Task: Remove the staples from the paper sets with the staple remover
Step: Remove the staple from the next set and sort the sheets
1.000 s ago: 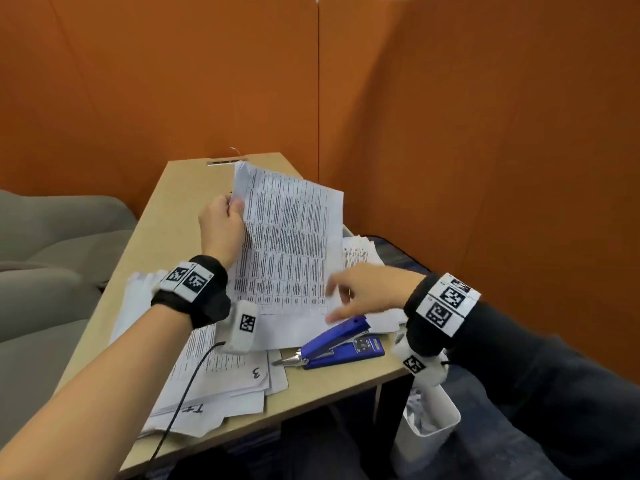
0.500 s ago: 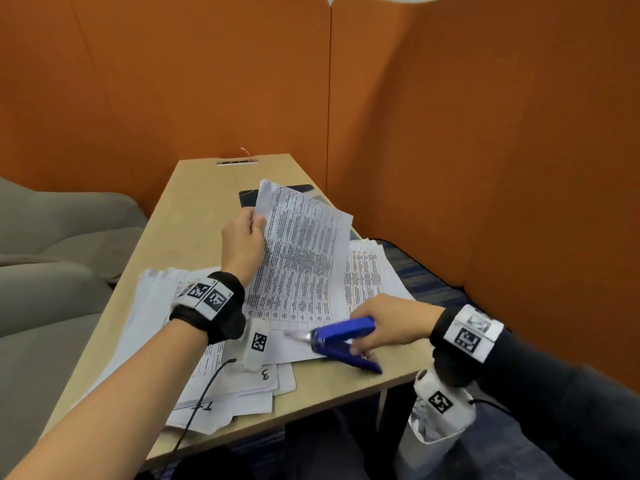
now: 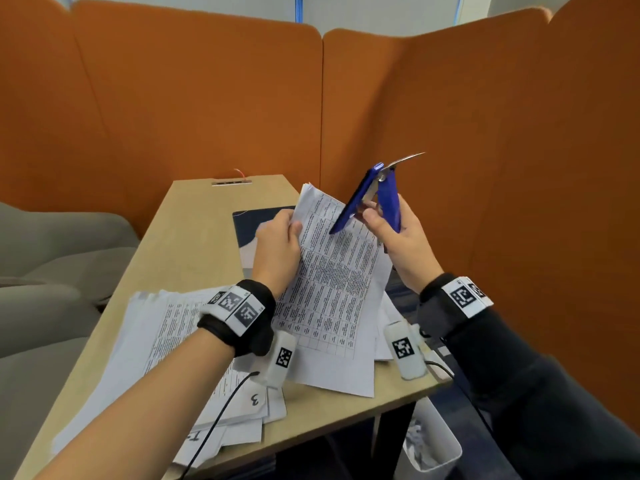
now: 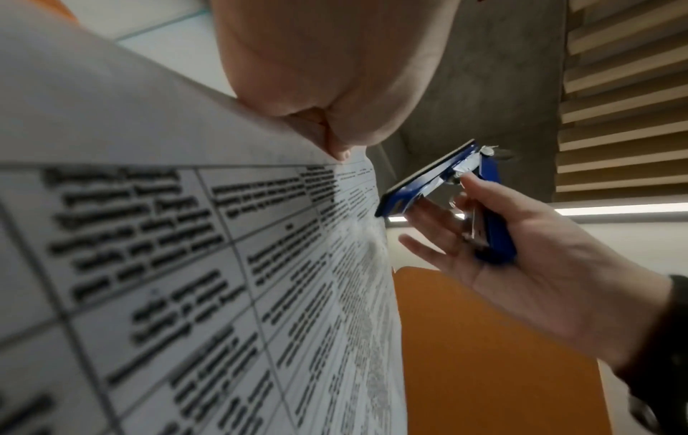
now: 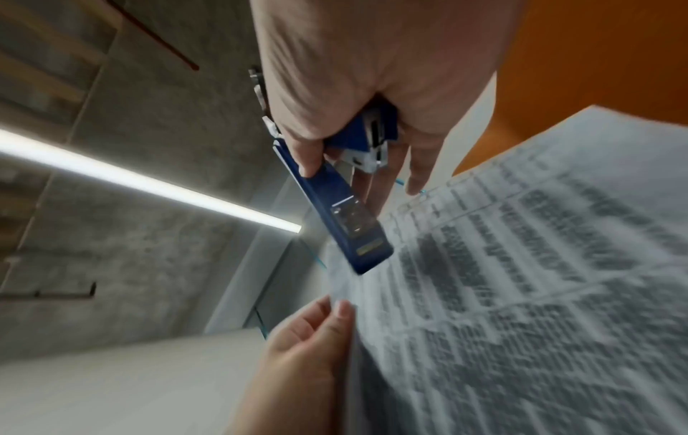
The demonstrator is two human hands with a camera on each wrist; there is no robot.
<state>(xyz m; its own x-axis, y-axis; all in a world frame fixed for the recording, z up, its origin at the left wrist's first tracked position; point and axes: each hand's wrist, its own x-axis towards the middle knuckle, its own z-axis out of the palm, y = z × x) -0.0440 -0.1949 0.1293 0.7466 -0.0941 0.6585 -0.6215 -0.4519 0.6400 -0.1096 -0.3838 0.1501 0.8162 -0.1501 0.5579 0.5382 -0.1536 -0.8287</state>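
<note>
Holding a printed paper set (image 3: 332, 268) up off the table (image 3: 194, 233), my left hand (image 3: 277, 251) pinched its left edge near the top corner. From the left wrist camera I saw my thumb (image 4: 337, 147) pressed on the front of the page, with the other fingers hidden behind it. The sheets stood tilted, and their bottom edge lay on the other papers.

My right hand (image 3: 398, 244) gripped the blue staple remover (image 3: 375, 199) in the air, just to the right of the top of that paper set. The tool's two blue arms were spread apart in a V. Its shiny metal tip (image 3: 408, 158) pointed up and away from the page. The long blue arm touched or nearly touched the paper, but I could not tell which. From the right wrist camera my thumb (image 5: 305, 159) lay on the long blue arm and my fingers (image 5: 418, 170) reached round the other side. I could not see the staple.

More paper sets (image 3: 162, 344) lay in a messy pile on the near part of the table, under my left wrist. One sheet had a number 3 (image 3: 255, 399) written on it. A dark flat thing (image 3: 249, 223) lay farther back on the table. A white bin (image 3: 433, 448) with crumpled paper in it stood on the floor below the table's right corner. Orange walls (image 3: 207, 109) stood behind the table and to its right, and a grey sofa (image 3: 52, 258) sat on the left.
</note>
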